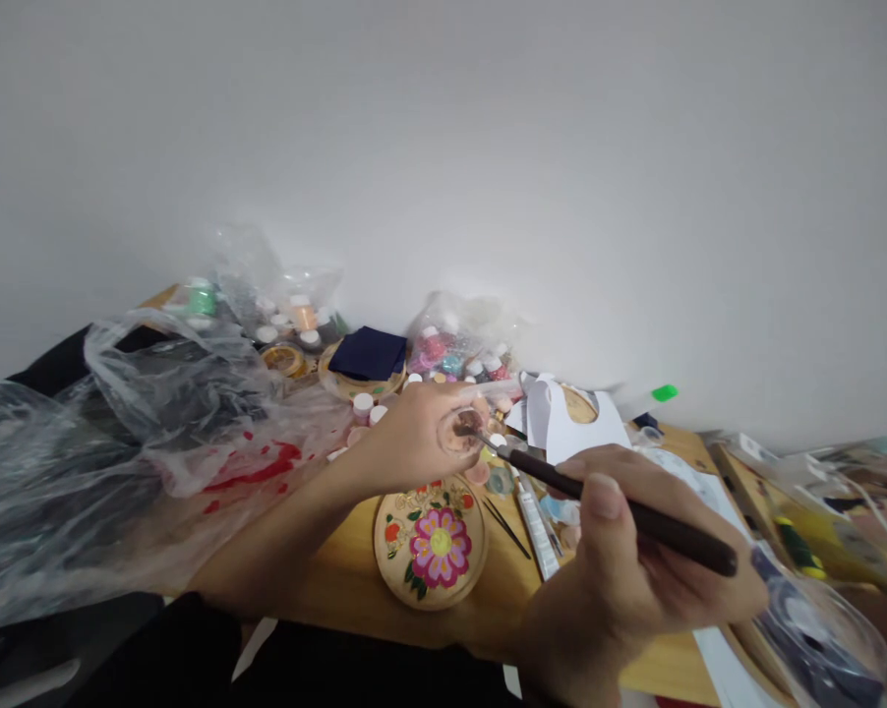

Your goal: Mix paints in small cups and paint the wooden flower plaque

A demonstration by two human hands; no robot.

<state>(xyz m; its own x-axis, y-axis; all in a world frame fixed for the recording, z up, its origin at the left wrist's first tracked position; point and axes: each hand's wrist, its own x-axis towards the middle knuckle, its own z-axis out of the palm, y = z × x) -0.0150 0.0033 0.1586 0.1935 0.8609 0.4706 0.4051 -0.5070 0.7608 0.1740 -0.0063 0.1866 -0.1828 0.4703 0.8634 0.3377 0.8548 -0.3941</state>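
My left hand [418, 433] is closed around a small clear cup [452, 444], tilted so its mouth shows some brownish stuff inside. In my right hand [635, 560] is a tool with a thick dark brown handle [661, 536] and a thin metal shaft. Its tip reaches into the cup's mouth, so I cannot tell its exact shape. Below the cup, a round wooden disc [391, 580] lies on the wooden table [325, 580]. A pink and purple flower [440, 546] with a yellow centre is painted on it, with orange blooms and green leaves around.
Thin brushes [508, 526] and a white tube [537, 531] lie right of the disc. Crumpled clear plastic [155, 462] covers the left. Bagged jars [450, 344], a dark blue cloth [370, 354] and white cut paper [583, 423] line the back by the wall.
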